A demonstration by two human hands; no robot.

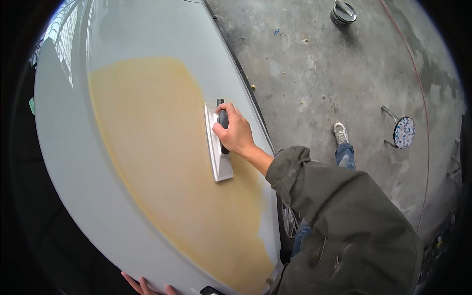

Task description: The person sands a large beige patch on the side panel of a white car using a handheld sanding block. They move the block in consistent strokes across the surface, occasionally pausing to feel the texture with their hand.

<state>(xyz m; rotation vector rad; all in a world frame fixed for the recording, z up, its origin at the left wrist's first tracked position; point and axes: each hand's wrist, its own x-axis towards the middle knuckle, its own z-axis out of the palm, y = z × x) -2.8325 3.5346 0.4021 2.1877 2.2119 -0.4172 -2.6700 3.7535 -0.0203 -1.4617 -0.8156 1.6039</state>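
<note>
My right hand (236, 130) is wrapped around the black handle of a long white sanding block (215, 152). The block lies flat on a pale grey, curved car panel (64, 132), near its right side. Under it spreads a large yellowish patch (147, 128) with a cloudy, paler middle. My left hand (145, 286) shows only as fingers at the lower edge. Those fingers are apart and touch the panel's rim; the rest of that hand is out of view.
Right of the panel lies a concrete floor (305, 69) with small scattered bits. A dark bucket (341, 17) stands at the far right, and a round stool (404, 132) with a patterned seat is nearer. A red hose (418, 78) runs along the floor. My shoe (340, 132) is beside the panel.
</note>
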